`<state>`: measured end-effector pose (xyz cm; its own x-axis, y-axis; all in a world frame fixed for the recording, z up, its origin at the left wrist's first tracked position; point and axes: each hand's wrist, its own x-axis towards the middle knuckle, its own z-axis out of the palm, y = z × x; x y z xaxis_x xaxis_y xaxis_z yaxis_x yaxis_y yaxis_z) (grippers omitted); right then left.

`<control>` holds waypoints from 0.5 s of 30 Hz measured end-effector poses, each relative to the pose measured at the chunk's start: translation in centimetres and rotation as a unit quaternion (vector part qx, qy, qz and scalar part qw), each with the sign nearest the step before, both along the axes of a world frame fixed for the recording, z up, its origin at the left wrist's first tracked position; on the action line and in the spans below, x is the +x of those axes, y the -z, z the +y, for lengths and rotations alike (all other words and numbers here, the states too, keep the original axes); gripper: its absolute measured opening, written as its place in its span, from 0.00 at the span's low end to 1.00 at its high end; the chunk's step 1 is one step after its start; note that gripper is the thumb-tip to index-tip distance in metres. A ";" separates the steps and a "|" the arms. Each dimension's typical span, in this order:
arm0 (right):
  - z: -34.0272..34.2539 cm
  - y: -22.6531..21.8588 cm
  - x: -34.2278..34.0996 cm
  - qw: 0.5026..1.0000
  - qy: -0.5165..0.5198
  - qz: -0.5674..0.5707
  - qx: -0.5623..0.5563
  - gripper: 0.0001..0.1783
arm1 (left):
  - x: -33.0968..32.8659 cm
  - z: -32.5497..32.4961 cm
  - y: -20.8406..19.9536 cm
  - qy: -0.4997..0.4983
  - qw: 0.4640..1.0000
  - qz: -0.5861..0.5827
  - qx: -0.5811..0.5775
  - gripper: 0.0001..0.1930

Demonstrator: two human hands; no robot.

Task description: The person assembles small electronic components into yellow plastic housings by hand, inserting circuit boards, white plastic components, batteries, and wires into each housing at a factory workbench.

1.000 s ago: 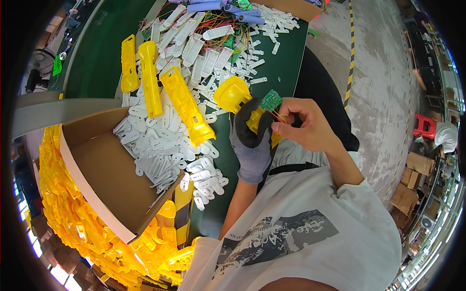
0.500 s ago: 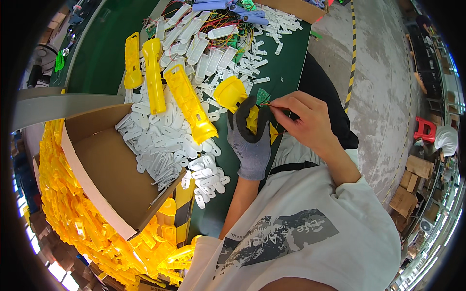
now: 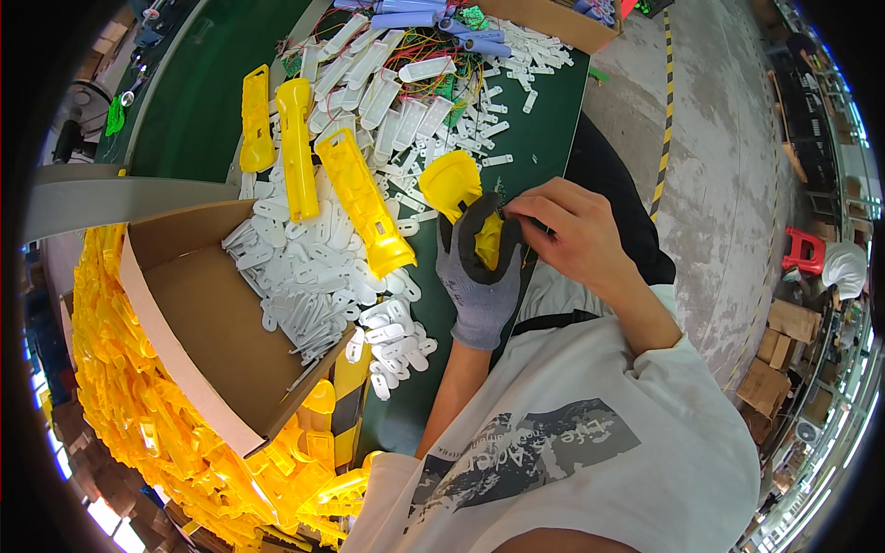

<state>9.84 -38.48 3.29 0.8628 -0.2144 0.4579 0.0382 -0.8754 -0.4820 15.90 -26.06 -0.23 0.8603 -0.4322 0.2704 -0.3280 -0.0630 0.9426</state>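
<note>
My left hand (image 3: pixel 477 267), in a grey glove with black fingertips, is wrapped round a yellow plastic flashlight-shaped housing (image 3: pixel 451 181). The flared end of this shell points away from me. My bare right hand (image 3: pixel 576 230) meets it from the right, thumb and forefinger pinched at the housing's side. Whatever lies between those fingertips is too small and too covered to make out. Left of my hands, three similar yellow housing halves (image 3: pixel 364 203) lie side by side on white plastic parts (image 3: pixel 327 235).
An open cardboard box (image 3: pixel 198 309) with small white parts spilling from it stands at the left, above a heap of yellow shells (image 3: pixel 147 396). Farther back lie white strips with wires (image 3: pixel 429 69) and purple cylindrical cells (image 3: pixel 406 18). Another cardboard box (image 3: pixel 553 23) sits at the far edge.
The housing in my left hand has shifted slightly right and turned a little. The small green circuit board seen by my right fingertips no longer shows clearly; those fingers are now closer to the shell.
</note>
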 end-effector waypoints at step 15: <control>-1.4 -1.6 -0.3 0.977 -0.017 0.096 0.191 0.09 | -0.1 0.4 0.1 0.083 0.962 0.231 -0.122 0.17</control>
<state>9.55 -39.84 4.86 0.9346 -0.3078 0.1785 -0.0600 -0.6308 -0.7737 15.81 -25.69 -0.29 0.8376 -0.5461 -0.0132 0.1429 0.1957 0.9702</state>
